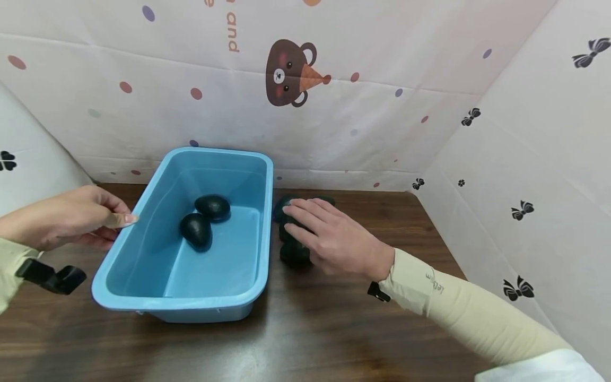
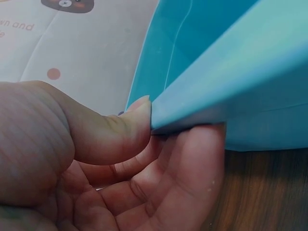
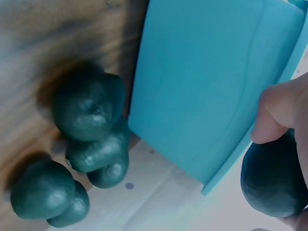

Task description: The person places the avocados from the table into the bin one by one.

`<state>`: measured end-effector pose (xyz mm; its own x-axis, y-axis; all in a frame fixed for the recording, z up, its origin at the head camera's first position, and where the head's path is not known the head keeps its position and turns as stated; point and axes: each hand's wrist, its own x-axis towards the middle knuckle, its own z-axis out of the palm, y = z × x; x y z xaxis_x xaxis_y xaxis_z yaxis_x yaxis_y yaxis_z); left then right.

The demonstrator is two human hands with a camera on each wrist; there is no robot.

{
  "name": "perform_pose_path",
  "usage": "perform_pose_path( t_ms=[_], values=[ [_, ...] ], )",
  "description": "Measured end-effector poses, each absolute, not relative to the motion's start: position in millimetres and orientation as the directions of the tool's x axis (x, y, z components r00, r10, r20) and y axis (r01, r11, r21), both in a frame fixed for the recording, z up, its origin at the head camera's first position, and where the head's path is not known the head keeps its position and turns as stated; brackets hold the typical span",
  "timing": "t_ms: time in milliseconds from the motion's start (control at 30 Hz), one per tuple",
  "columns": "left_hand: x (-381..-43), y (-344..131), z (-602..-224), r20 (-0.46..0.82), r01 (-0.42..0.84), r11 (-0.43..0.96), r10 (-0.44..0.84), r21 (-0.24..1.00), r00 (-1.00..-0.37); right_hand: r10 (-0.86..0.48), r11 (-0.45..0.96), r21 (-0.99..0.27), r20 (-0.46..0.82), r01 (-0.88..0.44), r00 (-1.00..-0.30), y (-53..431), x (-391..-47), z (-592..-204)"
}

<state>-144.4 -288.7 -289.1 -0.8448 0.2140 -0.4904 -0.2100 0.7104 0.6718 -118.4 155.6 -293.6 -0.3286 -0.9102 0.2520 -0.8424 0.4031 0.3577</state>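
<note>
My left hand (image 1: 78, 217) pinches the left rim of a light blue plastic basin (image 1: 260, 249). In the left wrist view its thumb presses the rim's edge, with curled fingers underneath. Two dark green avocados (image 1: 212, 207) lie side by side on the basin floor. Just right of the basin, my right hand (image 1: 334, 239) is over a group of avocados (image 1: 295, 253). The right wrist view shows that hand gripping one avocado (image 3: 274, 178), which is hidden under the hand in the head view. Several other avocados (image 3: 89, 106) rest on the table in two clusters.
A dark brown wooden table (image 1: 200, 353) carries the basin. Behind it hangs a white sheet (image 1: 229, 116) with coloured dots and a bear print. More white sheeting (image 1: 549, 175), patterned with black bows, runs along the right side.
</note>
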Motion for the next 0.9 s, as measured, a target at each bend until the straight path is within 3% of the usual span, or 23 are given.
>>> perform_pose_path(
  t_ms=[400,900],
  values=[
    [-146.8,-290.1,-289.0,-0.498,-0.215,0.710,0.216,0.671,-0.840,-0.906,0.360,0.351,0.351,-0.865,-0.234,132.1,-136.3,-272.4],
    [-145.7,-288.7,-288.7,-0.487,-0.207,0.710,0.215,0.673,-0.847,-0.907,0.314,0.269,0.369,-0.911,-0.204,92.0,-165.5,-257.4]
  ],
)
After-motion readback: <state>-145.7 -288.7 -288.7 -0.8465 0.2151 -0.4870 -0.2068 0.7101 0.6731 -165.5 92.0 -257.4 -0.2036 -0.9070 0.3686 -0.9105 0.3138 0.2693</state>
